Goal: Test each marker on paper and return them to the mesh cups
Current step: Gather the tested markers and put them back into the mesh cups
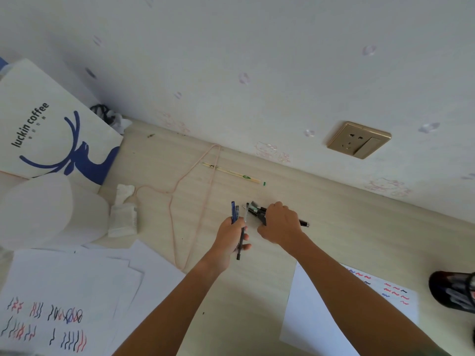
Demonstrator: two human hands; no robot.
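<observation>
Left hand [232, 233] grips several markers [237, 227]; right hand [280, 224] closes over a loose pile [257, 211] near the desk's [334, 227] far edge. Scribbled sheets [385, 286] indicate testing largely done; return to the mesh cup [453, 289] at the right edge remains outstanding.

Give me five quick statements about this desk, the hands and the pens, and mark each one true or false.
1. The left hand holds a few pens. True.
2. The right hand rests flat and empty on the desk. False: it grips a bundle of pens.
3. The sheet on the right carries red, blue and black squiggles. True.
4. The mesh cup stands at the left edge. False: it is at the right edge, with pens inside.
5. The wall socket has a plug in it. False: nothing is plugged in.
</observation>
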